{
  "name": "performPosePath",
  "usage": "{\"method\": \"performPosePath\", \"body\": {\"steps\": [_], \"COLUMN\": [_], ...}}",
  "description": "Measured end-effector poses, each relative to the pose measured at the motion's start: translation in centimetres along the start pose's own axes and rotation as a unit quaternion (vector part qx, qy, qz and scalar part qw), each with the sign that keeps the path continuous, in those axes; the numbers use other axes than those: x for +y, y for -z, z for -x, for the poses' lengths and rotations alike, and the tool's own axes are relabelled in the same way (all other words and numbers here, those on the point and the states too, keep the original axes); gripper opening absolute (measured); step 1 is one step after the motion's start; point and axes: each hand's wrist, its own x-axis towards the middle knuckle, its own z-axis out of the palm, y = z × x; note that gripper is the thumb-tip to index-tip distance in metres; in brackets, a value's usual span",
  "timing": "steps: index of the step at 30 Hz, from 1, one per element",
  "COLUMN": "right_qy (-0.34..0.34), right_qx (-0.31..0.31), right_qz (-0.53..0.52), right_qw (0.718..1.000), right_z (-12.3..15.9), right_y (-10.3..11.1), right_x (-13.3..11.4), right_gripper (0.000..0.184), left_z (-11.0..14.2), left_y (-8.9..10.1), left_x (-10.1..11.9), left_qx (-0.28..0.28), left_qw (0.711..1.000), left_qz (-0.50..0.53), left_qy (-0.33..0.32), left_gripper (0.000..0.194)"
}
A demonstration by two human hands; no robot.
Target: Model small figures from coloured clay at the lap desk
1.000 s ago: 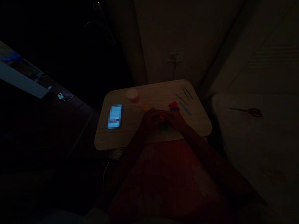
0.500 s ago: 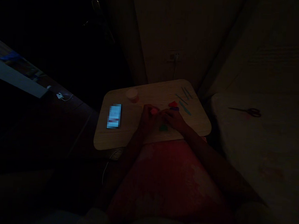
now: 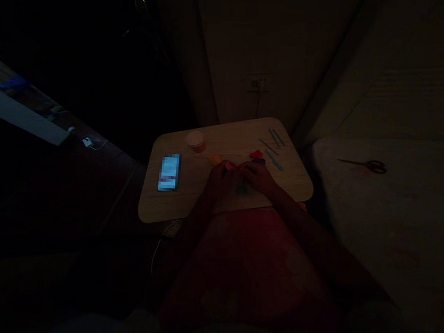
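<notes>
**Two hands work close together at a small wood-grain table [image 3: 222, 209] in dim light**

The left hand [image 3: 217, 182] and right hand [image 3: 257, 178] rest near the table's front edge, fingers curled toward each other around a small pink piece [image 3: 228, 165]; the darkness leaves unclear whether they pinch it. A green piece [image 3: 242, 189] lies just below the fingers, a yellow piece [image 3: 215, 159] just beyond the left hand. Toward the back right corner sit a red piece [image 3: 256, 154], a purple piece [image 3: 259, 161] and thin teal sticks [image 3: 273, 160]. A pale round tub [image 3: 195, 142] stands near the back edge, a lit phone [image 3: 169, 172] lies by the left edge, and scissors [image 3: 370, 166] rest on a pale surface [image 3: 393, 224] to the right.
</notes>
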Motion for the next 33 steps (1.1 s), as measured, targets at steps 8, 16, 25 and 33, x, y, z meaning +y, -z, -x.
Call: {"method": "performPosePath", "body": {"steps": [8,16,25,33], "right_qy": [0.005,0.103,0.156,0.112], "right_qx": [0.001,-0.036,-0.039,-0.023], "right_qz": [0.003,0.064,0.093,0.077], "right_qw": [1.000,0.992,0.983,0.991], "right_z": [0.1,0.4,-0.2,0.1], "right_y": [0.2,0.5,0.6,0.3], "right_x": [0.2,-0.6,0.5,0.1], "right_gripper": [0.037,0.062,0.049,0.046], "left_z": [0.2,0.1,0.2,0.2], "left_y": [0.1,0.0,-0.1,0.0], "left_x": [-0.2,0.0,-0.8,-0.3], "left_qx": [-0.014,-0.063,-0.093,-0.102], "left_qw": [0.999,0.997,0.992,0.992], "left_qz": [-0.010,-0.017,-0.050,-0.071], "left_qy": [0.037,0.043,0.062,0.028], "left_gripper": [0.046,0.056,0.057,0.057]}}
